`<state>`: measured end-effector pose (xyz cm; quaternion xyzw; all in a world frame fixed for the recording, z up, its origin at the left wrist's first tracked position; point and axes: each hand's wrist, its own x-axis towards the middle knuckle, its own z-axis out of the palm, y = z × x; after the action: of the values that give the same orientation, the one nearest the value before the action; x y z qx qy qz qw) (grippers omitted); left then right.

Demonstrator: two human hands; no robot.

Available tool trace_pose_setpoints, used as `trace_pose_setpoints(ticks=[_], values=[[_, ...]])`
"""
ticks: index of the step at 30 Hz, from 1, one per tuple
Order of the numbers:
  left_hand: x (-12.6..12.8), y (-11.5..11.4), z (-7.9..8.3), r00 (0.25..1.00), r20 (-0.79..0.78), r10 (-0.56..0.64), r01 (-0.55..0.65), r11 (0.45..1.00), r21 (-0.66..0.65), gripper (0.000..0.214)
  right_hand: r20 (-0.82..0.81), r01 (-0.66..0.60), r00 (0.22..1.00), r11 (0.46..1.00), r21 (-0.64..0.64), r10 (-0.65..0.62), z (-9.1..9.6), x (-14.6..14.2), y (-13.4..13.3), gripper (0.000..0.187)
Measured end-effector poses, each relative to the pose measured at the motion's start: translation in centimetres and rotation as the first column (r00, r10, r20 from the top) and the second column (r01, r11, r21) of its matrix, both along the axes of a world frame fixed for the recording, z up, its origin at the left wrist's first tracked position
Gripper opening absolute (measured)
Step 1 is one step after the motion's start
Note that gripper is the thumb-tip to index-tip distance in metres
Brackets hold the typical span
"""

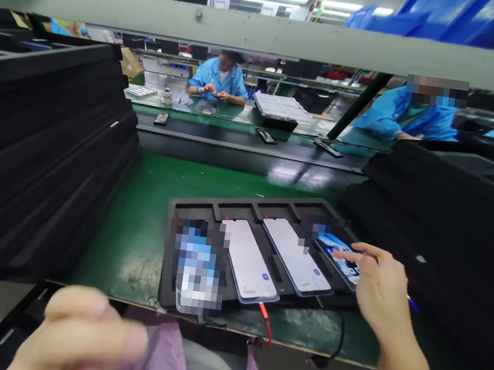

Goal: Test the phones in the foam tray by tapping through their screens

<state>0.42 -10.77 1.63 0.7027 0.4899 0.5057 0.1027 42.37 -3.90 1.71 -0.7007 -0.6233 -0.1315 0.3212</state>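
Note:
A black foam tray (165, 259) holds several smartphones side by side. My right hand (379, 287) is over the rightmost phone (341, 255), which shows a colourful screen; its fingers are stretched out, with a fingertip at or just above the screen, contact unclear. Left of it lie a white-screened phone (294, 261) and a second white-screened phone (248, 264). The leftmost phone (197, 269) has a bluish, partly blurred-out screen. Low at the left, apart from the tray, my left hand (82, 333) is smeared, its fingers loosely bent and apart, with nothing seen in them.
Tall stacks of black foam trays stand at left (40, 164) and right (429, 215). A red cable (265, 324) and a black cable (340, 337) hang near the green table's (142, 220) front edge. Behind runs a dark conveyor (216, 144) with phone parts; co-workers in blue sit beyond.

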Motion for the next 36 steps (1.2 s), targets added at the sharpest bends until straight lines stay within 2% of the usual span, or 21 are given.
trace_pose_setpoints(ticks=[2, 4, 6, 9, 11, 15, 18, 21, 24, 26, 27, 29, 31, 33, 36], values=[[-0.2, 3.2, 0.3, 0.983, -0.079, -0.165, 0.178, 0.959, 0.22, 0.027, 0.002, -0.047, 0.999, 0.999, -0.005, 0.047, -0.5, -0.6, -0.5, 0.063], [0.5, 5.8, -0.6, 0.927, -0.246, -0.283, 0.354, 0.877, 0.324, 0.031, -0.007, -0.087, 0.996, 0.996, -0.023, 0.087, -1.1, -1.3, -1.2, 0.063], [1.2, 7.0, -2.3, 0.91, -0.317, -0.266, 0.353, 0.899, 0.26, 0.03, -0.025, -0.102, 0.995, 0.994, -0.038, 0.101, -1.7, -1.8, -1.7, 0.062], [1.5, 7.0, -4.7, 0.896, -0.374, -0.239, 0.326, 0.926, 0.191, 0.029, -0.053, -0.115, 0.992, 0.992, -0.053, 0.113, -2.4, -2.3, -2.2, 0.06], [1.2, 6.7, -5.4, 0.875, -0.418, -0.245, 0.341, 0.925, 0.169, 0.032, -0.067, -0.111, 0.992, 0.992, -0.062, 0.107, -2.7, -2.3, -2.4, 0.059], [0.8, 6.7, -5.7, 0.835, -0.488, -0.257, 0.369, 0.917, 0.149, 0.037, -0.061, -0.087, 0.995, 0.993, -0.083, 0.082, -3.3, -1.7, -2.6, 0.058], [1.1, 6.8, -6.5, 0.883, -0.397, -0.249, 0.334, 0.929, 0.161, 0.039, -0.051, -0.067, 0.997, 0.994, -0.089, 0.062, -3.6, -1.3, -2.9, 0.058], [1.8, 6.9, -7.7, 0.945, -0.242, -0.22, 0.256, 0.958, 0.128, 0.039, -0.066, 0.021, 0.997, 0.995, -0.099, -0.027, -3.8, -1.3, -3.3, 0.06], [2.4, 7.2, -8.8, 0.994, -0.013, -0.112, 0.112, 0.994, 0.009, 0.034, -0.068, 0.131, 0.988, 0.987, -0.096, -0.138, -4.0, -1.0, -3.5, 0.06], [2.7, 7.8, -9.2, 0.984, 0.17, -0.055, 0.078, 0.988, -0.133, 0.033, -0.067, 0.207, 0.975, 0.975, -0.08, -0.212, -4.1, -0.5, -3.6, 0.058], [2.8, 8.1, -9.2, 0.964, 0.262, -0.038, 0.097, 0.971, -0.217, 0.034, -0.068, 0.241, 0.967, 0.968, -0.07, -0.245, -4.1, -0.1, -3.7, 0.056], [3.2, 8.6, -9.1, 0.905, 0.426, 0.014, 0.159, 0.915, -0.37, 0.042, -0.066, 0.286, 0.955, 0.957, -0.054, -0.289, -4.1, 0.6, -3.6, 0.056], [3.7, 8.9, -8.7, 0.86, 0.504, 0.085, 0.196, 0.855, -0.48, 0.05, -0.055, 0.301, 0.951, 0.952, -0.054, -0.304, -4.1, 1.1, -3.5, 0.055], [4.3, 9.1, -8.4, 0.844, 0.525, 0.112, 0.198, 0.845, -0.498, 0.057, -0.036, 0.302, 0.952, 0.951, -0.073, -0.305, -4.0, 1.3, -3.2, 0.054], [4.7, 9.4, -9.3, 0.84, 0.531, 0.112, 0.16, 0.884, -0.439, 0.065, 0.001, 0.303, 0.953, 0.946, -0.112, -0.304, -3.9, 1.4, -2.9, 0.053]])
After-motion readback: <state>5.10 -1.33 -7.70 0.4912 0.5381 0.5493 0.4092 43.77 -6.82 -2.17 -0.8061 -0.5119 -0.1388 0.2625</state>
